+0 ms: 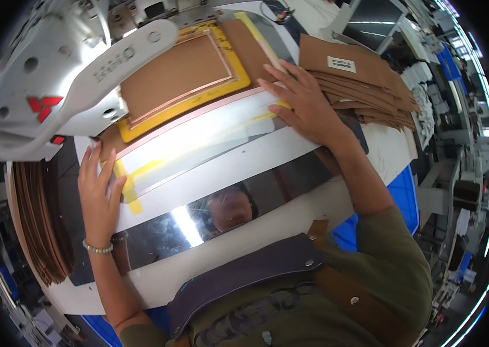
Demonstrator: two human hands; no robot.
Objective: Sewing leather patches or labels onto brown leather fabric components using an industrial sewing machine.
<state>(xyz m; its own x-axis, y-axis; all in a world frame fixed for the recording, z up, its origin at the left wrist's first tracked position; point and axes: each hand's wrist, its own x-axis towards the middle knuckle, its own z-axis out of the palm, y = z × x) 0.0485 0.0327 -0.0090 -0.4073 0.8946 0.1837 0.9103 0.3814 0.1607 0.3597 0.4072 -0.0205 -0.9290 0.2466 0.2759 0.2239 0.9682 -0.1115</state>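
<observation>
A brown fabric piece point(178, 72) lies flat beneath a yellow rectangular frame point(240, 65) at the machine. Along its near edge runs a white template sheet point(189, 136) with a pink strip and bits of yellow tape. My left hand point(98, 194) rests at the left end of that sheet, fingers stretched and apart near the fabric's corner. At the right end, my right hand point(302, 107) lies with spread fingers over the fabric edge and the sheet. Neither hand grips anything. The fabric directly under my fingers is hidden.
The white machine head point(42, 69) and a grey lamp arm point(134, 52) overhang the upper left. Stacked brown fabric pieces point(360, 81) lie at right, more brown pieces point(39, 220) at left. A shiny dark plate point(227, 208) spans the near side. Blue bins point(401, 199) sit below.
</observation>
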